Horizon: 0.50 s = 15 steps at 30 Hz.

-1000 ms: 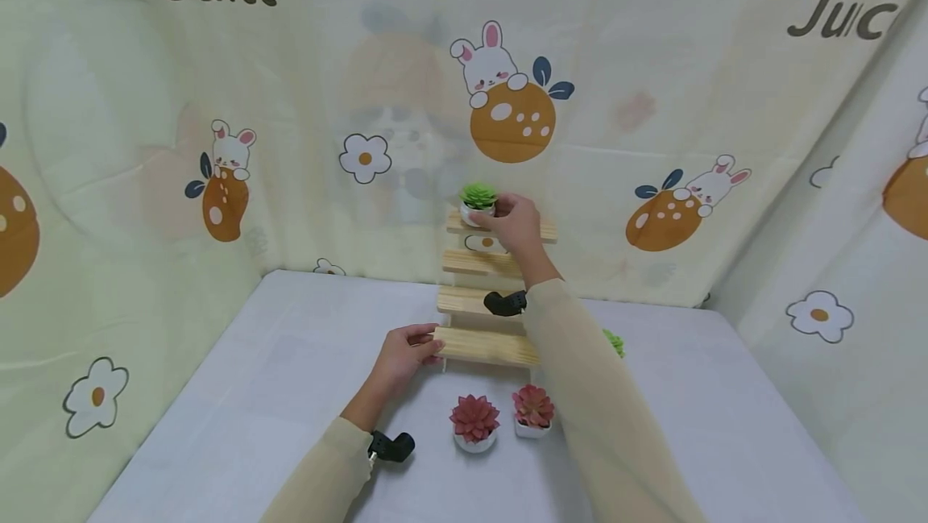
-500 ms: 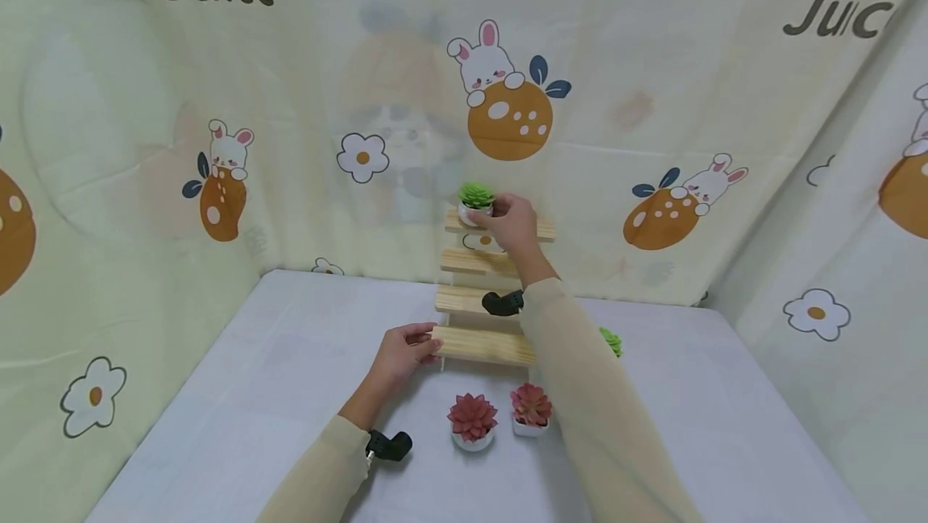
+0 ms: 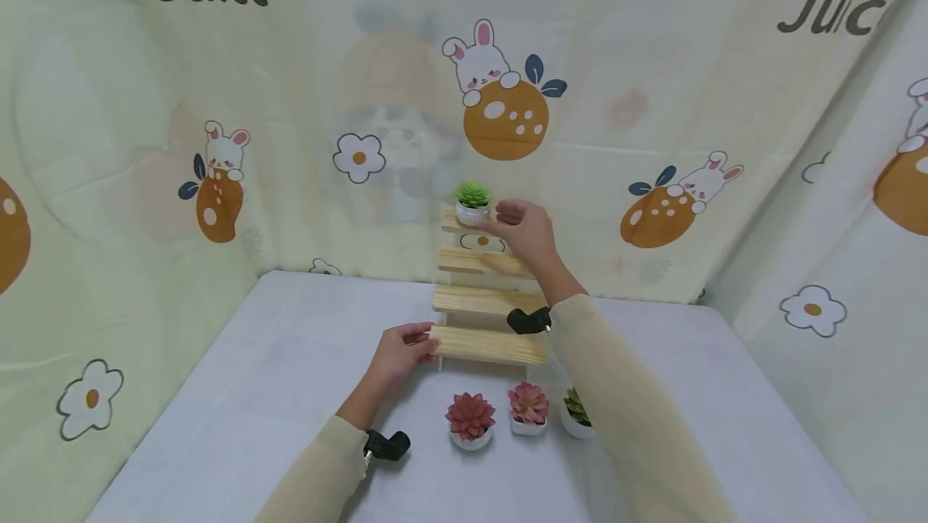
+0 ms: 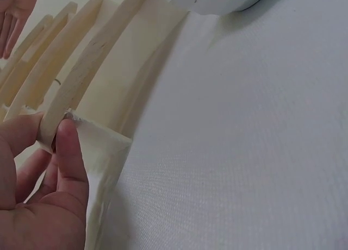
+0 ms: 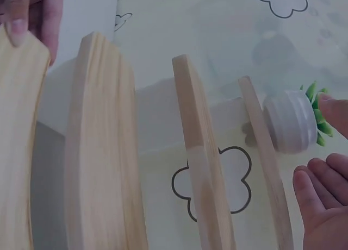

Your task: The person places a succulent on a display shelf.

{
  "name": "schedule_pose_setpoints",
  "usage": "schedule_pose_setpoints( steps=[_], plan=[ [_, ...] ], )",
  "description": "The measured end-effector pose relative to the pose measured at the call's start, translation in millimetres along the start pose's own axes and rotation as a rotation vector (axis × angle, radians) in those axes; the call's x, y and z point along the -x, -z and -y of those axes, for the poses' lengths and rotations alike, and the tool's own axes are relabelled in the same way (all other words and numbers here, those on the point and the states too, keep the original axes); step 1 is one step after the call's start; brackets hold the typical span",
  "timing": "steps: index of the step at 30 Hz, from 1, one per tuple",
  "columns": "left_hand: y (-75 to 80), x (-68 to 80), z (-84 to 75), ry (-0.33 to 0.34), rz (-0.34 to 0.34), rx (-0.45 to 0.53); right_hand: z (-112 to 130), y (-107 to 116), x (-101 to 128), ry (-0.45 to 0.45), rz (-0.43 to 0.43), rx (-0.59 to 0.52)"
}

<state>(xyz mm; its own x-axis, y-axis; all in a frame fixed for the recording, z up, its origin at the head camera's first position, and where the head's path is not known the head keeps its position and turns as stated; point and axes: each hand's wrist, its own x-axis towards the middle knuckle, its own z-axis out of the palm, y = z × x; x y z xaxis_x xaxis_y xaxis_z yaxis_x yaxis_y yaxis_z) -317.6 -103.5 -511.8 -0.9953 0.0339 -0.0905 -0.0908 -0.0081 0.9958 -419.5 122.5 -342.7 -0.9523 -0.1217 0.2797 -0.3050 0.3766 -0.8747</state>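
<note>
A green potted succulent in a white ribbed pot stands upright at the left end of the top board of a stepped wooden rack. Just right of the pot is my right hand, its fingers spread apart from the thumb. The right wrist view shows the thumb close beside the plant, overlapping its leaves, and nothing gripped. At the rack's lower left, my left hand pinches the end of the bottom board between thumb and fingers.
In front of the rack stand two red potted succulents, one in a round pot and one in a square pot. A dark green potted succulent is partly hidden by the right sleeve. A printed curtain hangs behind the white table.
My right hand has let go of the green succulent's pot and drawn back to the right. The plant stays on the top board. My left hand keeps its hold on the bottom board.
</note>
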Motion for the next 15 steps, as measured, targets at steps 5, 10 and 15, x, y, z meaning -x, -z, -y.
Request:
schedule_pose_setpoints(
  steps=[5,10,15],
  plan=[
    [-2.2,0.0,1.3,0.000,0.001,0.007,-4,17,16,0.029,0.029,0.018],
    [-2.3,0.5,1.9,-0.005,-0.011,-0.014,-10,35,33,0.007,0.037,-0.007],
    [-1.7,0.1,2.9,-0.032,-0.017,-0.021,-21,56,50,-0.016,0.018,-0.006]
  ],
)
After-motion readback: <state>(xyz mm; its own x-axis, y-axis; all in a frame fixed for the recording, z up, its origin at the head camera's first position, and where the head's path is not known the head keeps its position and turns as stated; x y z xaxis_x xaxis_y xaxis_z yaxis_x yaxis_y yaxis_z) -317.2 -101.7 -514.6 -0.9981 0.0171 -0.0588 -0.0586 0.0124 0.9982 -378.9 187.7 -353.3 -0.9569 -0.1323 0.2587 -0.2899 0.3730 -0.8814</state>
